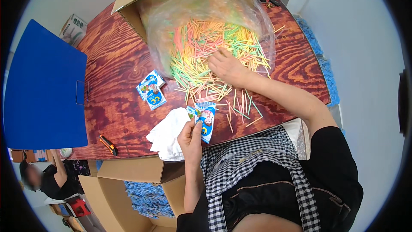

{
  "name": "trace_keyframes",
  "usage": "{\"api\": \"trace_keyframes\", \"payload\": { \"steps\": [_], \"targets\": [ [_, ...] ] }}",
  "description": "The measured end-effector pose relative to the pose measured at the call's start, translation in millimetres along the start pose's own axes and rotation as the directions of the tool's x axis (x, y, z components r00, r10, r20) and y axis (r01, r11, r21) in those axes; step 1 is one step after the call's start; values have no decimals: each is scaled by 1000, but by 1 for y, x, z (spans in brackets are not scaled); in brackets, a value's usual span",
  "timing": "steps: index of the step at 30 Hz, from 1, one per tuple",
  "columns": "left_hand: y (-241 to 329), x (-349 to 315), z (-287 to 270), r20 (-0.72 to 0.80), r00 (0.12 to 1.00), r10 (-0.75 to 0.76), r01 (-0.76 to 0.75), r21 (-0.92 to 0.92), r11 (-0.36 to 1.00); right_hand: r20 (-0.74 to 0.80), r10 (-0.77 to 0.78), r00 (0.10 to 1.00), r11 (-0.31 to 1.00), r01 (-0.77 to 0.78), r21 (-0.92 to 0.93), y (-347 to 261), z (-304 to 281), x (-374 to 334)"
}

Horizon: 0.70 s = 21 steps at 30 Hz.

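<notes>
My left hand [190, 141] is closed on a small blue-and-white packet [207, 122] near the table's front edge. Farther up, my right hand [224, 65] reaches into a heap of thin pastel sticks [201, 43] in pink, yellow and green. Its fingers are bent down onto the sticks, and their tips are partly hidden. The heap spills out of a clear plastic bag [156, 47] lying in a cardboard box on its side. Loose sticks [242, 107] lie below my right forearm. More packets [152, 90] rest left of the heap. Beside my left hand is a white cloth [167, 135].
An orange-and-black utility knife [108, 145] lies on the red wood-patterned table [120, 120]. Left of it stands a blue panel [47, 90]. An open cardboard box [107, 197] with blue packed contents sits below the table edge. Another person [51, 176] is at the far left.
</notes>
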<state>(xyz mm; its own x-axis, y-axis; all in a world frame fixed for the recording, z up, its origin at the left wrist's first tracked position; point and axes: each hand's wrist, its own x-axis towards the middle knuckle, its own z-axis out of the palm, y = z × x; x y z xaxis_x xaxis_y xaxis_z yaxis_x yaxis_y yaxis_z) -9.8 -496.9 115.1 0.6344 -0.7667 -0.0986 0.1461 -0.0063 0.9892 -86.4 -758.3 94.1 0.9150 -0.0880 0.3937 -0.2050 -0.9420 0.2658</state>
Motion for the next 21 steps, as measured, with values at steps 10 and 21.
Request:
{"api": "trace_keyframes", "payload": {
  "steps": [10, 21],
  "targets": [
    [-9, 4, -9, -58, 998, 3, -13, -175, 985, -53, 6, 999, 1000, -8, -29, -1, -7, -4],
    [2, -1, -7, -119, 993, 2, -24, -183, 983, -60, 338, 939, 892, -299, 340, 27, -12, 7]
  ]
}}
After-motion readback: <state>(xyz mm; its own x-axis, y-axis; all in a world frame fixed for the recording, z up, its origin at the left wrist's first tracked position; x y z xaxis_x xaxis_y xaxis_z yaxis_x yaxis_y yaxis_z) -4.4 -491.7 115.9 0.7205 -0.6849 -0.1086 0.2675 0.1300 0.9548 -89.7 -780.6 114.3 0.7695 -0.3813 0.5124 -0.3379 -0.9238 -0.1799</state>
